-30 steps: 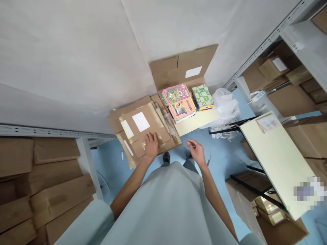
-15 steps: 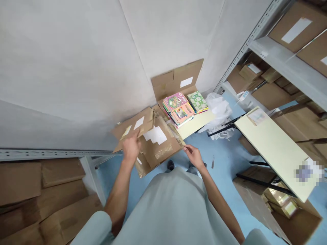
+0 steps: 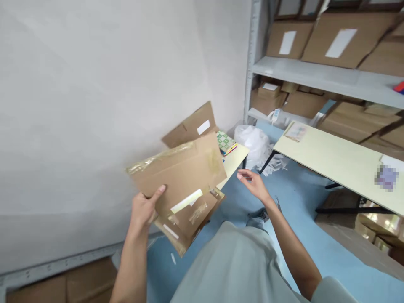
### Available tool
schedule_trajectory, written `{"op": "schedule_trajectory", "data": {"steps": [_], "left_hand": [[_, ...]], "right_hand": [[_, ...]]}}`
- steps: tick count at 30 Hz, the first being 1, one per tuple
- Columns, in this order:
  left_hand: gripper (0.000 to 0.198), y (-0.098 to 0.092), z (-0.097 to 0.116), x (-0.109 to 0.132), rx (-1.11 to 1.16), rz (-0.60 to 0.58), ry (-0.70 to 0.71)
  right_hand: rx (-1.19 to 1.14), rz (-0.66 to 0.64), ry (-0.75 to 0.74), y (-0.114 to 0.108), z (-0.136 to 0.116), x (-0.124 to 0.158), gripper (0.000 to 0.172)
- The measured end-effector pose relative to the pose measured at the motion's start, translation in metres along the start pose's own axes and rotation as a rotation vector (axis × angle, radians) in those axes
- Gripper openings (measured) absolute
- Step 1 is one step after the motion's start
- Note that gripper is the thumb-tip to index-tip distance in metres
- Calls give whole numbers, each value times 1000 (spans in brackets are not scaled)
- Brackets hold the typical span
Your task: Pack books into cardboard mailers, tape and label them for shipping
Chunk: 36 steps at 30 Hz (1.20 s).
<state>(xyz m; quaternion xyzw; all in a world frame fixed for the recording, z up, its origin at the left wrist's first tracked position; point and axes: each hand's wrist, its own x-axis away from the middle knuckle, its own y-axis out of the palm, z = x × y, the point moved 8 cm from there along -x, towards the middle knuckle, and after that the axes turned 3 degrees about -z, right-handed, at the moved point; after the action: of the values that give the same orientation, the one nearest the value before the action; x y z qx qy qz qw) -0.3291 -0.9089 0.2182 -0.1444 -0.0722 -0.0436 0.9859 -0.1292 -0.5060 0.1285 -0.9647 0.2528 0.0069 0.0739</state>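
A flat piece of cardboard (image 3: 186, 166) with clear tape along its far edge is raised and tilted over the small table. My left hand (image 3: 143, 210) is closed on its lower left edge, the thumb lying across its face. Beneath it, an opened cardboard box (image 3: 197, 216) with white labels and tape is partly covered. My right hand (image 3: 252, 185) is empty, fingers apart, to the right of the cardboard. Beyond the sheet show a green-checked book (image 3: 224, 141) and an upright cardboard flap (image 3: 192, 126); the other books are hidden.
A white plastic bag (image 3: 252, 141) and paper scraps lie beyond the small pale table (image 3: 234, 166). On the right stands a long pale table (image 3: 341, 162). Shelves (image 3: 315, 75) with cartons rise behind it, and a grey wall closes off the left.
My left hand has lifted the cardboard piece and turned it, covering most of the books. My right hand has let go of the box edge. The view has swung right.
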Motion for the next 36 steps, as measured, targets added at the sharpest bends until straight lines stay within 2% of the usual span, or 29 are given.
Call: {"op": "schedule_trajectory", "data": {"steps": [3,6,9,12,14,17,21,25,28,32,36], "left_hand": [[77,97,23,5,1,-238,-25],[80,202,50,21,-11,-481,-36],[81,306,74,44,-10,-671,-19],[82,403,86,68,-29,-830,-29],[82,461,89,84,-54,-910,-44],[82,534,89,110,-71,-988,-59],[80,605,81,146,-69,-1096,-125],[81,654,73,166,-104,-1179,-176],[80,684,72,165,-142,-1228,-170],[78,726,69,152,-176,-1284,-182],[77,777,68,138,-181,-1331,-186]], "right_hand": [[-50,145,3,-66,0,3,54],[-111,262,12,-138,6,17,60],[-196,343,51,-208,20,41,58],[-282,460,118,-275,41,72,57],[-310,540,159,-316,53,94,57],[-312,640,205,-369,64,126,54],[-324,749,241,-423,73,159,52],[-341,858,280,-456,87,177,51],[-344,901,327,-468,102,177,52],[-303,906,378,-481,118,165,53],[-227,934,387,-508,130,145,54]]}}
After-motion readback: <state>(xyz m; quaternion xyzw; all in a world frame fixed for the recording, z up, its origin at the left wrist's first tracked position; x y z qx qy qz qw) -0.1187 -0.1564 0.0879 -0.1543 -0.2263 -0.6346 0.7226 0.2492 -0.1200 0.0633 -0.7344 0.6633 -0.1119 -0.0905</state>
